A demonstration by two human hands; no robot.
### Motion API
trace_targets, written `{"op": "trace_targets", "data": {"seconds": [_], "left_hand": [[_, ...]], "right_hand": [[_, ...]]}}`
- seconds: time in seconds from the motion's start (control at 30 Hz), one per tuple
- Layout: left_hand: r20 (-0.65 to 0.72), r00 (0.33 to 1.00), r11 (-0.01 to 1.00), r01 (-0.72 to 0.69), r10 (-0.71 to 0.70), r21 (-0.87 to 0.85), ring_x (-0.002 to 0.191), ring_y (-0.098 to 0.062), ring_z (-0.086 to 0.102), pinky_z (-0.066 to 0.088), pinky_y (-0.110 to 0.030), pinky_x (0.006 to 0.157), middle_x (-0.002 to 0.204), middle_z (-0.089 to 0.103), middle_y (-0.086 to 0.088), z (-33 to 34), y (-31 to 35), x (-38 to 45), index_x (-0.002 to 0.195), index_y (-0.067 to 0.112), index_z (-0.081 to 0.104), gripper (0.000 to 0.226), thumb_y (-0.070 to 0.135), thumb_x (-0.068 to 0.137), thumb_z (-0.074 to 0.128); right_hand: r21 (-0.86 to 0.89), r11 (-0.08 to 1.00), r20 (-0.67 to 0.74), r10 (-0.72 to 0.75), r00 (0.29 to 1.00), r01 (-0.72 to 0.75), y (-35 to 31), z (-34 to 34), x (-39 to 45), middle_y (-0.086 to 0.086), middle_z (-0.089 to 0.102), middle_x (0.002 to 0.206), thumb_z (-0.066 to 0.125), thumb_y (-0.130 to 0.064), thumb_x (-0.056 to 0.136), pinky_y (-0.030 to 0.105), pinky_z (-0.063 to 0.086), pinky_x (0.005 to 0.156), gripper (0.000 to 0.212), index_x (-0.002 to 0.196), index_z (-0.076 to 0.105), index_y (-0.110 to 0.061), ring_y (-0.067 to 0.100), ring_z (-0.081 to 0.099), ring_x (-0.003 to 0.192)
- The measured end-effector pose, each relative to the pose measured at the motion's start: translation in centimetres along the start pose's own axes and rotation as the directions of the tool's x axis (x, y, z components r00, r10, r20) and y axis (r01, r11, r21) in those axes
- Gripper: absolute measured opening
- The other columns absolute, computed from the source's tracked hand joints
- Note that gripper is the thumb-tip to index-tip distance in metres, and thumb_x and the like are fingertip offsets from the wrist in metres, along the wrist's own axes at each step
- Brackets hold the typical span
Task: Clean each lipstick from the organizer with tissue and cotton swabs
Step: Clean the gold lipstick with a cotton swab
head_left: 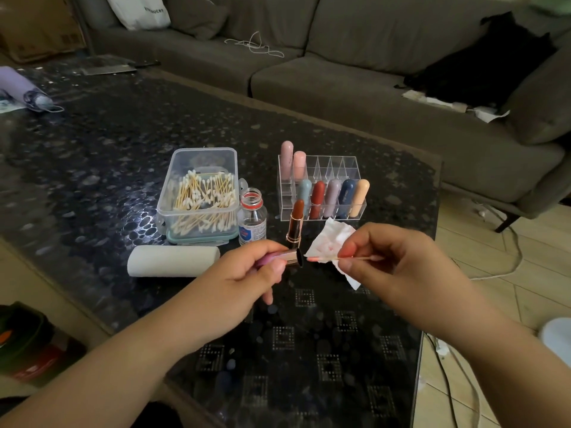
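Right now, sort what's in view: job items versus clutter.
Job: organizer, open lipstick, cap in left hand, swab and tissue in right hand, swab box, bottle.
Clutter: umbrella, roll, cable, bag.

We sit at a dark pebble-patterned glass table (92,156), facing a grey sectional sofa (340,88). Pale tiled floor (482,261) shows at right, crossed by cables (506,264).
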State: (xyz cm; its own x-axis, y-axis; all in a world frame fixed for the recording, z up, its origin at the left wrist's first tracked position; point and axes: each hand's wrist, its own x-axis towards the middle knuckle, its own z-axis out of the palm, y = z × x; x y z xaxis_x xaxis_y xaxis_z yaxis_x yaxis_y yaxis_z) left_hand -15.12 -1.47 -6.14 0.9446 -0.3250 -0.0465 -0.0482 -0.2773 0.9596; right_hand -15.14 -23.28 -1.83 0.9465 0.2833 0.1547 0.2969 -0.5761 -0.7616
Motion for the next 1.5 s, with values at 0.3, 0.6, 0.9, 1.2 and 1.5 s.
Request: {"op": "trace_targets", "data": {"seconds": [0.3,0.6,0.9,1.2,1.5], "left_hand": [[0.009,1.0,0.996,0.006,-0.006,-0.085,0.069,-0.008,0.055,0.045,-0.044,0.095,0.069,0.055,0.016,0.5,0.7,-0.6,0.091,0.034,0.061,0.027,0.05,0.083,0.041],[0.016,0.998,0.998,-0.054,0.055,-0.037,0.07,-0.021,0.051,0.044,-0.058,0.089,0.065,0.055,0.012,0.4,0.2,-0.3,0.092,0.038,0.062,0.037,0.063,0.075,0.041],[0.004,0.998,0.997,-0.063,0.063,-0.054,0.072,-0.017,0.052,0.042,-0.061,0.094,0.069,0.057,0.01,0.3,0.1,-0.2,0.093,0.039,0.062,0.036,0.063,0.075,0.042],[0.021,0.997,0.997,-0.077,0.077,-0.016,0.071,-0.016,0.051,0.044,-0.057,0.087,0.071,0.056,0.004,0.4,-0.1,-0.2,0.093,0.035,0.062,0.038,0.062,0.077,0.04],[0.018,0.999,0.998,-0.038,0.039,-0.043,0.07,-0.014,0.052,0.044,-0.056,0.09,0.069,0.055,0.006,0.6,-0.3,0.1,0.09,0.035,0.063,0.038,0.062,0.075,0.042]], "right_hand": [[-0.289,0.938,-0.015,-0.206,0.978,0.193,-0.9,0.3,-0.3,-0.013,0.058,0.063,0.071,-0.021,0.08,0.006,0.041,0.059,0.009,0.08,0.067,-0.029,0.004,0.057,0.07],[-0.418,0.859,0.068,-0.295,0.953,0.296,-1.4,0.3,-0.5,-0.019,0.048,0.057,0.061,-0.03,0.081,0.004,0.037,0.055,0.007,0.079,0.066,-0.027,0.0,0.05,0.057],[-0.298,0.901,0.091,-0.302,0.949,0.315,-1.4,0.4,-0.5,-0.011,0.052,0.055,0.056,-0.037,0.085,0.005,0.034,0.05,0.014,0.08,0.065,-0.028,0.004,0.051,0.055],[-0.298,0.89,0.117,-0.324,0.939,0.345,-1.4,0.4,-0.6,-0.012,0.05,0.054,0.059,-0.035,0.084,0.005,0.034,0.049,0.013,0.077,0.066,-0.026,0.001,0.048,0.052],[-0.452,0.845,0.033,-0.304,0.952,0.285,-1.0,0.4,0.0,-0.021,0.045,0.054,0.054,-0.039,0.084,0.008,0.03,0.048,0.016,0.079,0.065,-0.029,0.003,0.046,0.053]]}}
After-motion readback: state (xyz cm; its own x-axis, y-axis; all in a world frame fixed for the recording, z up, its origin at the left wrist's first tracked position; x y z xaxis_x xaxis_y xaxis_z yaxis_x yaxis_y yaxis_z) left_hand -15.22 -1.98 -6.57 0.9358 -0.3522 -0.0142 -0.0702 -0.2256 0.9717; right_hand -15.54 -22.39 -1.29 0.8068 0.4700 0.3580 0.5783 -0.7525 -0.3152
